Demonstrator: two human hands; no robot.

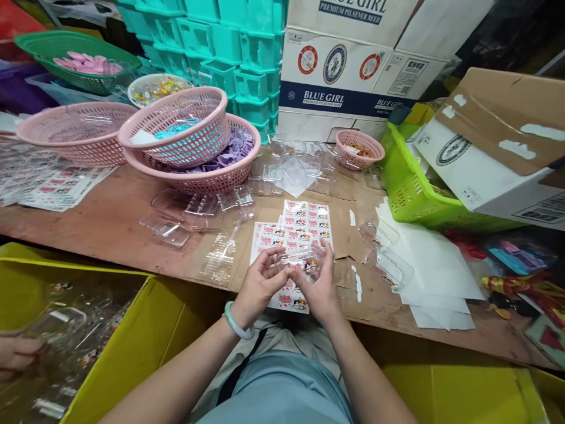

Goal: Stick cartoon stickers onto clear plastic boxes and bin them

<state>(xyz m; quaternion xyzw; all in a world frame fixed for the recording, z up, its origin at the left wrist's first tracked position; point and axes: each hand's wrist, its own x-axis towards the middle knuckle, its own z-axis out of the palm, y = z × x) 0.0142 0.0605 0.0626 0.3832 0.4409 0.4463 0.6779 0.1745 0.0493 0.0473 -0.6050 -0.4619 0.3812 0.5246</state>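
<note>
My left hand (pixel 260 281) and my right hand (pixel 318 284) meet over the table's front edge. Together they pinch a small clear plastic case (pixel 301 259) with a cartoon sticker on it. Under the hands lie sheets of pink cartoon stickers (pixel 296 227). A pale green bangle (pixel 236 323) circles my left wrist. More empty clear cases (pixel 198 213) lie scattered to the left on the brown table (pixel 115 212), and two cases (pixel 388 254) sit to the right.
Stacked pink baskets (pixel 194 147) hold purple and blue pieces. A green basket (pixel 415 194) stands at right under a cardboard box (pixel 498 147). A yellow bin (pixel 145 324) with finished cases sits at lower left, where another person's hand (pixel 15 353) shows. White paper (pixel 436 277) lies at right.
</note>
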